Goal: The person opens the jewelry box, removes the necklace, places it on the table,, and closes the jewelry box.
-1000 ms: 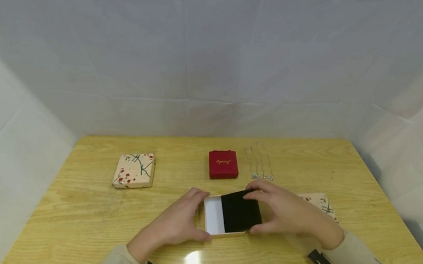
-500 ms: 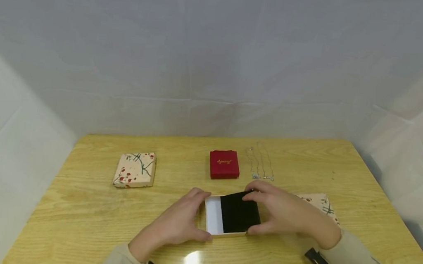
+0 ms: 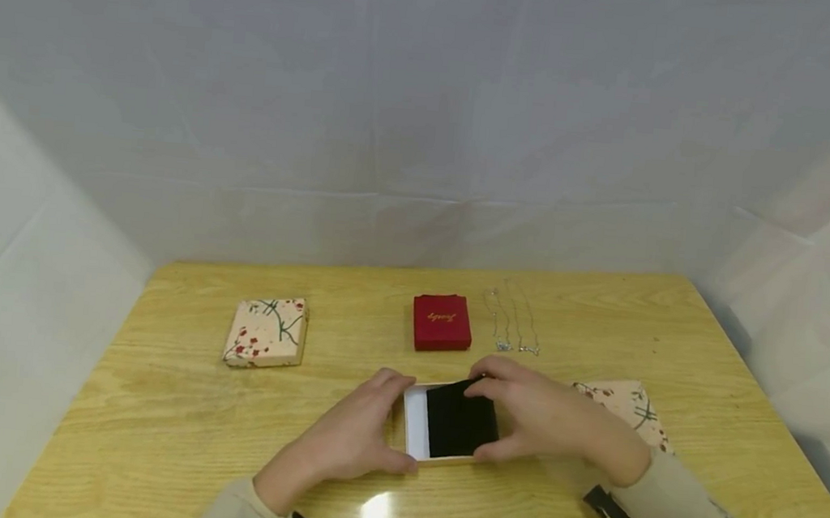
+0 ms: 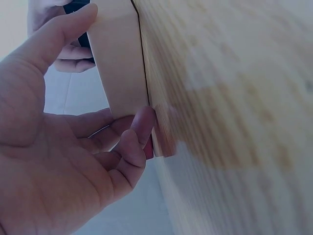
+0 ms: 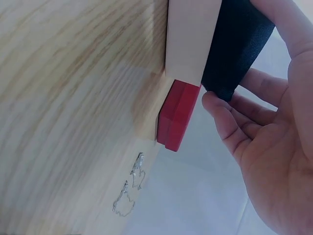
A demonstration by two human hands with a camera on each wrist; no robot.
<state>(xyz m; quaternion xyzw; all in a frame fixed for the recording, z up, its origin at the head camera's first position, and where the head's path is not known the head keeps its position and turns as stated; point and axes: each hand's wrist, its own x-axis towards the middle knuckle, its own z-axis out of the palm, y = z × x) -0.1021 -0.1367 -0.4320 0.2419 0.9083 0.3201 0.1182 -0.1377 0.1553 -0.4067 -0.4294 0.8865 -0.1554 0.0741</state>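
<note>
My left hand [image 3: 350,437] grips the left end of a shallow open cardboard box [image 3: 417,423], thumb at the near corner and fingers at the far one. The box has cream sides and a white inside. In the left wrist view its plain side wall [image 4: 120,58] stands between thumb and fingers. My right hand [image 3: 545,416] pinches a square black pad [image 3: 461,421] by its near and far edges. The pad covers most of the box, leaving a white strip at the left. In the right wrist view the pad's right part [image 5: 234,44] sticks up above the wall, tilted.
A red jewelry box [image 3: 442,322] with gold lettering sits behind the open box. Two thin silver necklaces [image 3: 503,346] lie to its right. A floral-patterned box [image 3: 266,333] stands at the left, and another floral piece [image 3: 623,401] lies partly behind my right forearm. White sheeting surrounds the table.
My right hand has moved left with the black pad, which now lies farther over the box, and the white strip has narrowed. My left hand has stayed on the box.
</note>
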